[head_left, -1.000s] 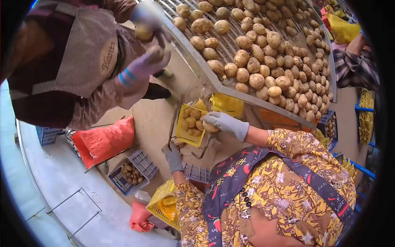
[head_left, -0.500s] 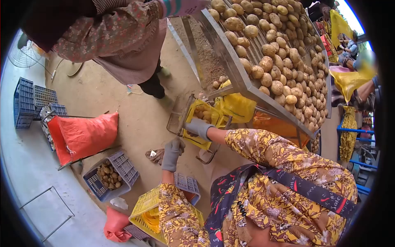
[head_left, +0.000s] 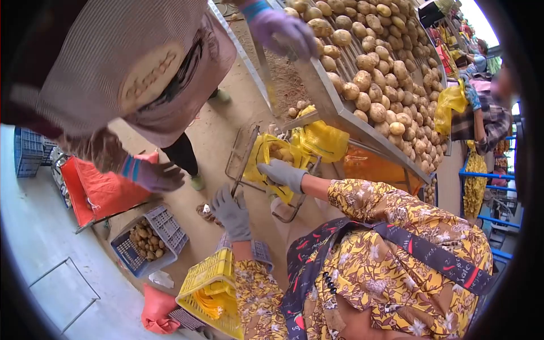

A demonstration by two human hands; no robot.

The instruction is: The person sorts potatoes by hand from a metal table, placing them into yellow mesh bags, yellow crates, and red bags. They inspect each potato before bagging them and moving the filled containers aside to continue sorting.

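Observation:
A yellow mesh bag [head_left: 262, 152] with potatoes [head_left: 281, 153] inside hangs on a metal bag stand [head_left: 245, 164] below the sorting table. My right hand [head_left: 283, 174], in a grey glove, is closed on the near edge of this bag; its fingertips are partly hidden. Beside the stand's near bar, my gloved left hand [head_left: 231, 215] is raised with its fingers apart, holding nothing. Another filled yellow mesh bag [head_left: 324, 140] lies against the stand, under the table edge.
Potatoes cover the slanted sorting table [head_left: 362, 133]. A co-worker [head_left: 164, 73] stands at upper left, gloved hands apart. Around the floor are a crate of potatoes [head_left: 148, 241], a yellow crate [head_left: 209, 289] and a red sack [head_left: 113, 184]. Another person [head_left: 490, 122] holds a yellow bag.
My left hand has opened and come off the bag's edge. My right hand stays at the bag. The co-worker has turned and leaned nearer, with both gloved hands now showing.

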